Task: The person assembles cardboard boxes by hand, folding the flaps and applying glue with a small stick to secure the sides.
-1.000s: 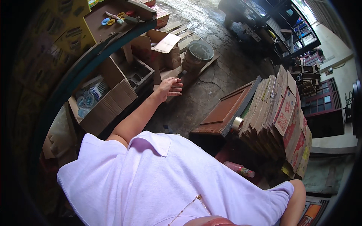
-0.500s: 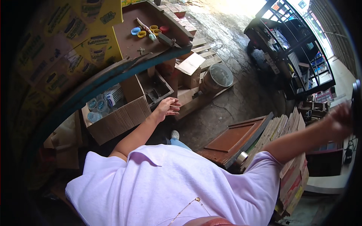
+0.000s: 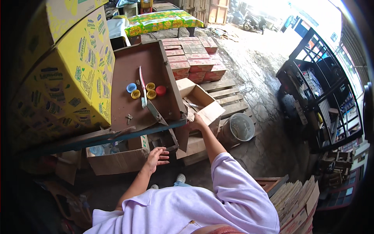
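Note:
My right hand [image 3: 198,123] reaches to the near flap of an open cardboard box [image 3: 216,111], beside the corner of a brown-topped table [image 3: 128,70]. Its fingers are partly hidden there, so I cannot tell whether they grip the flap. Below the table edge, my left hand [image 3: 156,158] hangs with fingers stretched apart, holding nothing. It is nearest to a dark wooden drawer-like tray [image 3: 171,141] and a cardboard box [image 3: 120,160] of clear plastic items. On the tabletop lie several round plastic caps [image 3: 150,94] and a slender white-and-pink tool [image 3: 142,84].
Yellow printed cartons [image 3: 83,66] stand on the table's left. Stacked red-and-white cartons [image 3: 191,58] and a wooden pallet [image 3: 230,95] lie beyond. A clear bucket [image 3: 241,128] stands right of the box. Flattened cardboard [image 3: 296,201] leans at lower right; a dark vehicle [image 3: 323,85] is parked far right.
My right hand has swung from the far right across to the open box. My left hand stays low, near the table edge. The view has shifted, showing more of the table and the stacked cartons.

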Demonstrator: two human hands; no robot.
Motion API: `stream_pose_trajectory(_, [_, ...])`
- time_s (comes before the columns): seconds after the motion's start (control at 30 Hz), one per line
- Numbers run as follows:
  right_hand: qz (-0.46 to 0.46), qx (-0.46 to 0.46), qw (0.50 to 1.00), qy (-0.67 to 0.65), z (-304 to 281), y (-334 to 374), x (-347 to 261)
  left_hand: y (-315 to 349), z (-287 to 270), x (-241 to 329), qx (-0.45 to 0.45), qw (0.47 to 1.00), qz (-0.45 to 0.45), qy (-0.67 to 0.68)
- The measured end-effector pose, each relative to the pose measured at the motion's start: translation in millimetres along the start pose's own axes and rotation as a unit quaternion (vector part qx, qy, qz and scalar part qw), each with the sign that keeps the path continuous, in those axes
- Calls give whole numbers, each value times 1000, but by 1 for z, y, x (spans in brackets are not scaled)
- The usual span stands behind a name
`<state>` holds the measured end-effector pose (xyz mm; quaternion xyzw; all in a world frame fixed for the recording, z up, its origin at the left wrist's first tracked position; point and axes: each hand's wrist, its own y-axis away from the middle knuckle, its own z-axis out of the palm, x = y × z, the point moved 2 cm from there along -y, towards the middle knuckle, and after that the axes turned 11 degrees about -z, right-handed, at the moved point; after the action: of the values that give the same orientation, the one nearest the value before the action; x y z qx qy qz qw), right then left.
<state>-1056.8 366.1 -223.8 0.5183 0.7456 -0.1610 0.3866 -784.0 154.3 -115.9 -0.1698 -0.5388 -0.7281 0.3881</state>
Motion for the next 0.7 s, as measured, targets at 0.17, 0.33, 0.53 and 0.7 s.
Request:
stream_pose_trajectory(0.17, [-21,-6,1000,-12,54,-31,46,3,5,-9,31,999,-3,22])
stream_pose_trajectory(0.33, [22,75,996,30,41,-13,9,1,3,-14,50,998,-7,25])
stream_pose_trajectory(0.53, [201,215,956,-1,25,18,1,-5,11,-10,35,999,-7,-11])
stream_pose_trajectory(0.7, [-12,392,920,20,-38,82,4,-11,18,-5,-10,997,-19,-76])
